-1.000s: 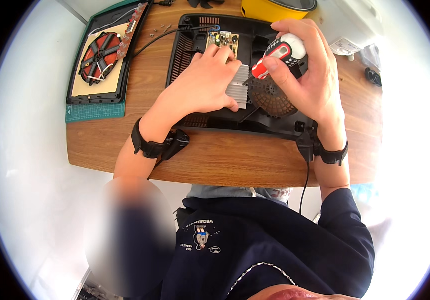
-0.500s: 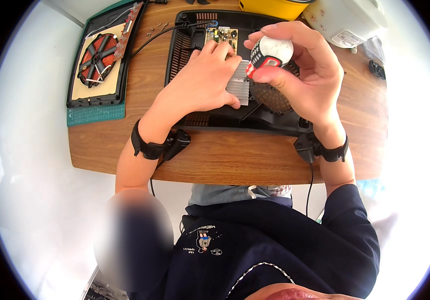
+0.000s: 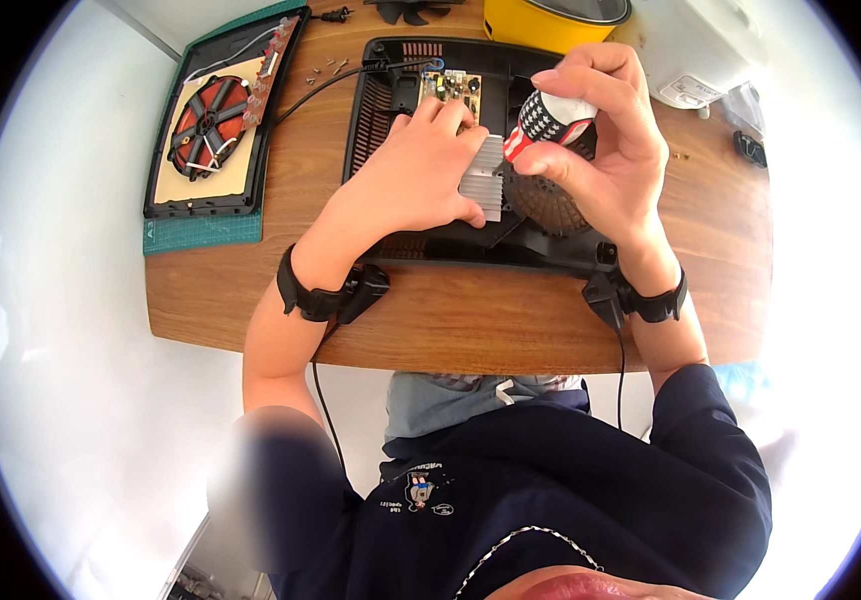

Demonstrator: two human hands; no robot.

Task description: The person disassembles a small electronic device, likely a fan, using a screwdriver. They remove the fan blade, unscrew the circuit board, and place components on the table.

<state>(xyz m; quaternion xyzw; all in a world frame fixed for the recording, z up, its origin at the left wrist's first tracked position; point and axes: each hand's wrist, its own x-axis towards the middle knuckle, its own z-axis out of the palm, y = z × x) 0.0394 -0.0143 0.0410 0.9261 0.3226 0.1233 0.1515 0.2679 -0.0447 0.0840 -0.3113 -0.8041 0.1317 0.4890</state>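
Note:
A black plastic appliance housing lies on the table with its inside facing up. A silver finned heat sink and a circuit board sit in it. My left hand rests over them, fingers bent down at the board's near edge and thumb against the near end of the heat sink. Above the round fan grille, my right hand is closed round a screwdriver with a thick rounded white, black and red handle. The handle slants down toward the heat sink; its tip cannot be made out.
To the left, a black panel with a red-brown coil lies on a green cutting mat. Several loose screws are near the power cord. At the back stand a yellow container and a white appliance.
The whole view has shifted slightly. My right hand has tilted the screwdriver handle so that more of its black patterned side shows. My left hand keeps its place on the heat sink.

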